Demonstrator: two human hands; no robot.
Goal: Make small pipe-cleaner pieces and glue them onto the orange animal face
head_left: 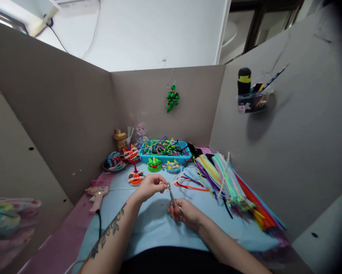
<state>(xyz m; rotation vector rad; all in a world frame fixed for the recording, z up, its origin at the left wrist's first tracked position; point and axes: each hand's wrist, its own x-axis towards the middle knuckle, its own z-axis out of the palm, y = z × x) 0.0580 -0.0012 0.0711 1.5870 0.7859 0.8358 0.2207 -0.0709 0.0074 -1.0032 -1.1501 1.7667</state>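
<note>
Right hand: grip clamped on the handles of small metal scissors, blades pointing up toward the left hand. Left hand: fingers pinched together on a thin piece at the blade tips, too small to identify. Beyond both grips: blue tray; right of them, bundled pipe cleaners on the surface.

The right hand holds small scissors whose tips meet a pipe-cleaner piece pinched by the left hand above the blue-covered desk.
</note>
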